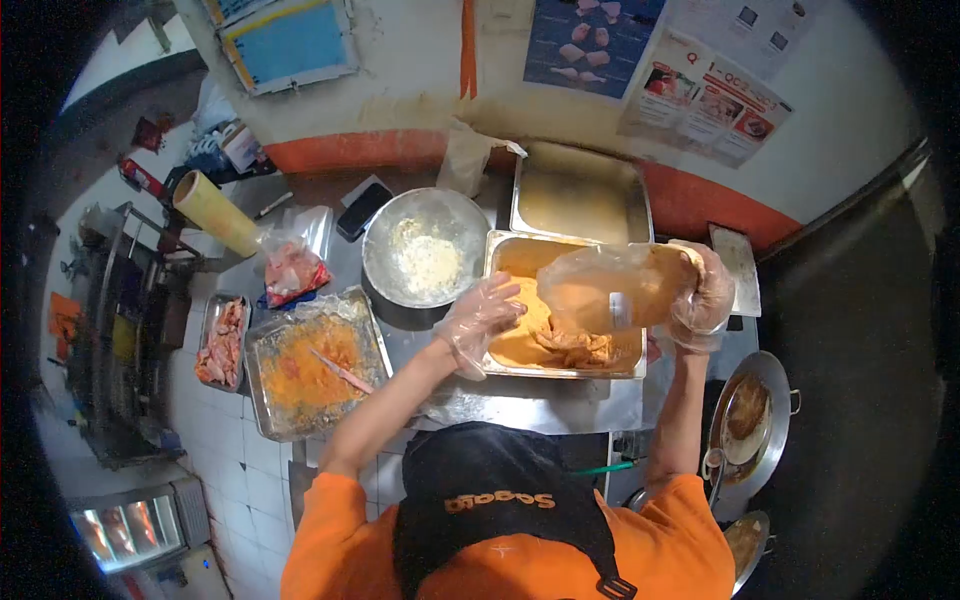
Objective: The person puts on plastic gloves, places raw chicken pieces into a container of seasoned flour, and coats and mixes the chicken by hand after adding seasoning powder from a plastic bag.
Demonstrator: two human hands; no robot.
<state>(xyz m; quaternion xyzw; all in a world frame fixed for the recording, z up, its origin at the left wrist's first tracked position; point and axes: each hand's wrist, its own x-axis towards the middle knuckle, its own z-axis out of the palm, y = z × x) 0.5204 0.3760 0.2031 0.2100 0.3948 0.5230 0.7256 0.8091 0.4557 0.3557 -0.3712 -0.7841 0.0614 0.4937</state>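
Note:
Both of my hands wear clear plastic gloves. My right hand (703, 295) is closed on the end of a clear plastic bag (595, 280) with a small white label. The bag lies tilted over a deep metal pan (565, 373) of orange-yellow breading or seasoning. Below its left end, coated meat pieces (575, 343) rest in the pan. My left hand (482, 315) is at the pan's left side, fingers stretched out over the rim and holding nothing. Whether its fingertips touch the powder I cannot tell.
Left of the pan is a metal bowl (380, 270) with white flour. A metal tray (262, 395) with orange residue and tongs stands further left, near bagged meat (292, 272) and a meat tray (222, 342). Behind is another pan (580, 195); woks (775, 420) are at right.

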